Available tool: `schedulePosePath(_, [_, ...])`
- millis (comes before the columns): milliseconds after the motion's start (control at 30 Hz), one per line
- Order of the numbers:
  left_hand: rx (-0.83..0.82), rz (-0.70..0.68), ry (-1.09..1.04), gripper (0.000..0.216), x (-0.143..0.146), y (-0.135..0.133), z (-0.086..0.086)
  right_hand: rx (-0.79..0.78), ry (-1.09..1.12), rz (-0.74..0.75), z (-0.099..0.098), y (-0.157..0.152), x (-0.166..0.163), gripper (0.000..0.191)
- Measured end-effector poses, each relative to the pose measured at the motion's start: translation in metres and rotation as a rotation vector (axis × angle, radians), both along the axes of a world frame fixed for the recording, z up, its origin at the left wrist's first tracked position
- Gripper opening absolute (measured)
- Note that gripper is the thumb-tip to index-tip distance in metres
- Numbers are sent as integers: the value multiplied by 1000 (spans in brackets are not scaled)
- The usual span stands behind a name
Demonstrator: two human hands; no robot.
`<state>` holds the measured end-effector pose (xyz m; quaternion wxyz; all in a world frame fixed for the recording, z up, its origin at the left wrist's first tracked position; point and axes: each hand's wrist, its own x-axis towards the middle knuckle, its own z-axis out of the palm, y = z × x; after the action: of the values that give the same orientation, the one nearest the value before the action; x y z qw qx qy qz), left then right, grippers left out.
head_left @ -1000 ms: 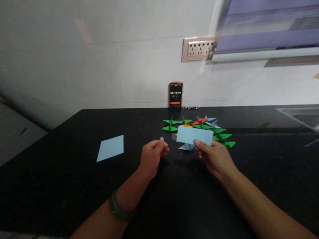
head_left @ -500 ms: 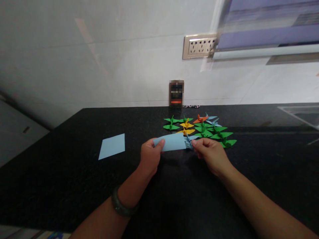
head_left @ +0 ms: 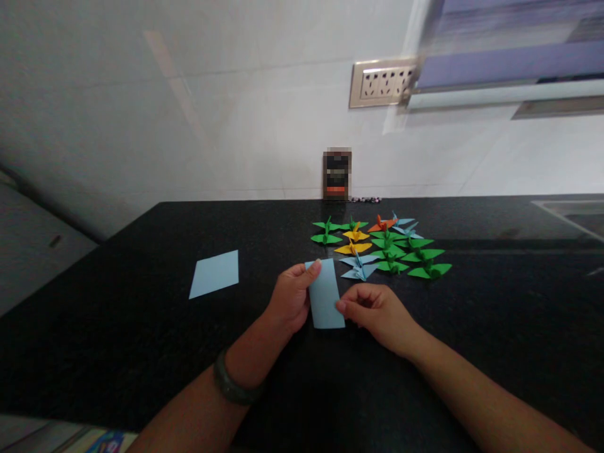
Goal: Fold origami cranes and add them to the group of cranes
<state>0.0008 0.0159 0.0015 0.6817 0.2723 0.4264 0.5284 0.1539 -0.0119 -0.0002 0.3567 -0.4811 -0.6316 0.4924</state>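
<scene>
blue strip held just front-left of cranes. left hand pinching its upper left edge, thumb on top; right hand pinching right edge. blue sheet on table, well left of cranes.

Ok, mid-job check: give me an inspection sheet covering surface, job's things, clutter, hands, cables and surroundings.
Surface: black counter, reflecting some light.
Job's things: oblong blue paper in hand; blue sheet flat at left; green, yellow, orange and blue paper birds grouped beyond the hands.
Clutter: phone upright by the wall, screen unreadable; patterned strand beside it.
Hands: left hand grips the oblong paper; right hand at its right edge, pinch unclear.
Cables: nothing seen.
Surroundings: pale wall, socket panel.
</scene>
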Motion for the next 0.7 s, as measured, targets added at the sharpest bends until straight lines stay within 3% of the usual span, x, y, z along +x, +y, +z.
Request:
schedulePosePath(67, [-4, 18, -20, 28, 0, 0, 0, 285, -107, -4, 0, 0, 4, 14])
schedulePosePath(167, [-50, 17, -19, 26, 0, 1, -1, 757, -335, 79, 4, 1, 12, 48])
schedulePosePath(267, [-50, -22, 11, 27, 0, 0, -3, 960, -504, 220, 8, 1, 13, 44])
schedulePosePath(333, [-5, -47, 64, 28, 2, -2, -6, 963, -502, 245, 7, -1, 10, 24])
schedulePosePath(400, [53, -97, 108, 28, 3, -5, -8, 885, -437, 145, 4, -2, 6, 8])
schedulePosePath(533, [150, -244, 99, 27, 5, -10, -9, 714, -318, -276, -4, 1, 2, 11])
schedulePosePath(600, [166, -286, 105, 28, 6, -11, -7, 654, -308, -360, -6, 4, 3, 15])
schedulePosePath(700, [158, -309, 137, 27, 7, -14, -4, 641, -321, -371, -6, 7, 5, 20])
